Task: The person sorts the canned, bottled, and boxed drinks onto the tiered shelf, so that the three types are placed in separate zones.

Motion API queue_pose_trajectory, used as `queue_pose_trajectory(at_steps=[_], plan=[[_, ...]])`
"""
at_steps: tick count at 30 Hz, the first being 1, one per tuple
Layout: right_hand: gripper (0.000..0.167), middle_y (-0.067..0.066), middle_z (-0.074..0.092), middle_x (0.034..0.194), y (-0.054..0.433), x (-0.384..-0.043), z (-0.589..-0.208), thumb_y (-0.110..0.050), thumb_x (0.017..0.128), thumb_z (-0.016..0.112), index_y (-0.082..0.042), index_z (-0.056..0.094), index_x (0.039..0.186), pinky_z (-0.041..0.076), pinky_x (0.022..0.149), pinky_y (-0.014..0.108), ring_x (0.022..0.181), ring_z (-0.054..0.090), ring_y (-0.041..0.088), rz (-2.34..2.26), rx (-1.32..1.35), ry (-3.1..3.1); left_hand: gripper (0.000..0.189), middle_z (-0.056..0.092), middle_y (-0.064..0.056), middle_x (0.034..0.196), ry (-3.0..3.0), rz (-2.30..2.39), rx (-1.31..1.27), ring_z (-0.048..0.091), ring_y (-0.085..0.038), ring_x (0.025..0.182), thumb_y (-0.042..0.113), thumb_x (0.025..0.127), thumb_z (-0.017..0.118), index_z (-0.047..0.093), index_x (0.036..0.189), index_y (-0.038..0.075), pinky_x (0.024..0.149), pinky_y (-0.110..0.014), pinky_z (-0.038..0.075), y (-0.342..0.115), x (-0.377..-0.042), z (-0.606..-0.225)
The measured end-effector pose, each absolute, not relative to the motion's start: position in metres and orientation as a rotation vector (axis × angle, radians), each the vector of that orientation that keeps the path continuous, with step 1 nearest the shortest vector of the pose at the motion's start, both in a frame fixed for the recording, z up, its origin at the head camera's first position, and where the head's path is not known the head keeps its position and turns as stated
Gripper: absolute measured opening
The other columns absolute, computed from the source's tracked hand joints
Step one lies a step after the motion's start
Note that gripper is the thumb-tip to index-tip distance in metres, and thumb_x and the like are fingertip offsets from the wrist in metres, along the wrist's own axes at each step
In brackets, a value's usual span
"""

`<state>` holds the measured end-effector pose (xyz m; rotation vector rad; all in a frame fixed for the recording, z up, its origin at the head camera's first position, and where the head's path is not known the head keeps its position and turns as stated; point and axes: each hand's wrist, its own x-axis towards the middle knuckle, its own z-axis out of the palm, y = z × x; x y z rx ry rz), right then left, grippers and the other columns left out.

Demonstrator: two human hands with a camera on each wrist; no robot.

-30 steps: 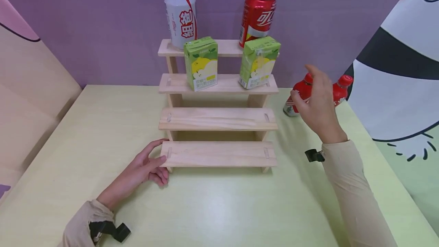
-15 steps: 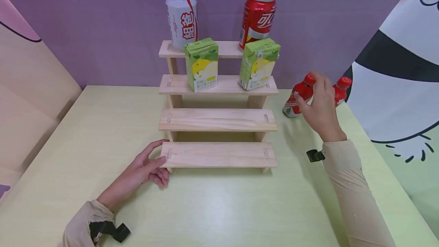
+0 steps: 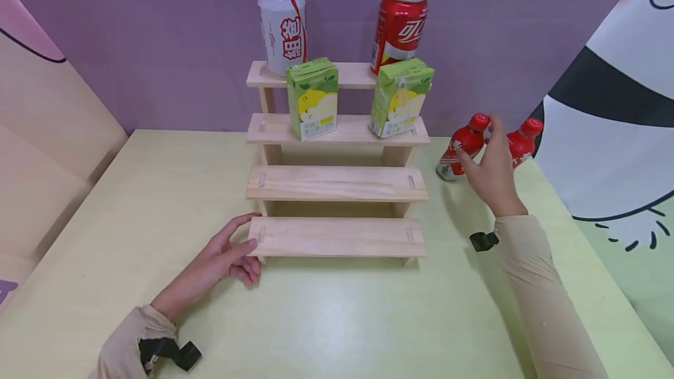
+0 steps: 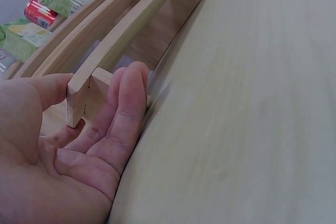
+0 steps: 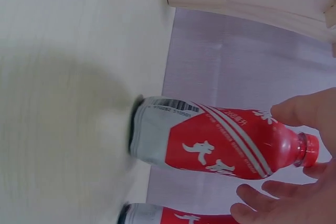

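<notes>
My left hand (image 3: 216, 259) holds the left end of the lowest step of a wooden tiered display stand (image 3: 337, 238). In the left wrist view, its thumb and a finger pinch the step's end, and the other fingers extend beside it. On the right, my right hand (image 3: 492, 177) reaches round the upper part of a red cola bottle (image 5: 220, 140) standing on the table. The thumb is right at the bottle's shoulder; the fingers lie along the far side, loosely bent, with a gap showing by the lower ones. A second red bottle (image 3: 522, 144) stands just beyond this hand, partly covered by it.
A white can (image 3: 282, 31) and a red can (image 3: 400, 31) stand on the top step. Two green juice cartons, left (image 3: 314, 98) and right (image 3: 401, 98), occupy the step below. A purple backdrop (image 3: 184, 45) rises behind the table (image 3: 337, 320).
My right hand has lowered and come in around the nearer bottle, its fingers dropping beside the cap. The left hand keeps its hold on the stand.
</notes>
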<state>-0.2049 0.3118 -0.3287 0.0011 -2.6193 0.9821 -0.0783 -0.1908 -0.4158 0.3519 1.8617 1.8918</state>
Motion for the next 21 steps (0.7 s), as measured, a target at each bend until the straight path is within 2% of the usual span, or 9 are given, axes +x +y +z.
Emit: queue_pose_trajectory(at_steps=[4,9,12,15,21], plan=[[0.093,0.016,0.028,0.159,0.315,-0.208,-0.333,-0.014,0.094,0.068,-0.024,0.002,0.159,0.04,0.107,0.062,0.143,0.031,0.038,1.014,-0.018,-2.615,0.055,0.067,-0.024,0.085,1.864,1.888,0.363,0.069,-0.03,0.074,0.025,0.106,0.05,0.021,0.154,0.023,0.068,-0.046,0.061,-0.191,-0.079,-0.416],[0.093,0.02,0.04,0.15,0.32,-0.209,-0.334,-0.026,0.094,0.07,-0.025,0.003,0.158,0.042,0.108,0.055,0.132,0.043,0.038,1.056,-0.074,-2.573,0.055,0.067,-0.024,0.085,1.87,1.888,0.335,0.069,-0.032,0.074,0.027,0.106,0.051,0.023,0.153,0.026,0.068,-0.046,0.061,-0.19,-0.08,-0.415],[0.085,0.021,0.041,0.143,0.321,-0.21,-0.336,-0.034,0.094,0.069,-0.015,0.016,0.158,0.045,0.102,0.054,0.125,0.044,0.038,1.019,-0.064,-2.612,0.055,0.067,-0.024,0.085,1.864,1.89,0.334,0.069,-0.031,0.074,0.026,0.106,0.051,0.023,0.153,0.025,0.068,-0.046,0.061,-0.19,-0.079,-0.415],[0.079,0.022,0.038,0.144,0.323,-0.212,-0.338,-0.04,0.095,0.066,-0.008,0.024,0.155,0.045,0.102,0.056,0.127,0.041,0.039,1.032,-0.028,-2.664,0.054,0.067,-0.023,0.085,1.859,1.893,0.341,0.069,-0.03,0.074,0.025,0.106,0.05,0.023,0.153,0.023,0.068,-0.045,0.061,-0.191,-0.079,-0.416],[0.081,0.024,0.043,0.145,0.324,-0.211,-0.342,-0.042,0.096,0.063,-0.005,0.017,0.152,0.046,0.101,0.059,0.124,0.047,0.04,1.116,-0.012,-2.683,0.054,0.067,-0.023,0.085,1.86,1.893,0.341,0.069,-0.03,0.074,0.025,0.106,0.05,0.023,0.153,0.023,0.069,-0.046,0.061,-0.191,-0.079,-0.416]])
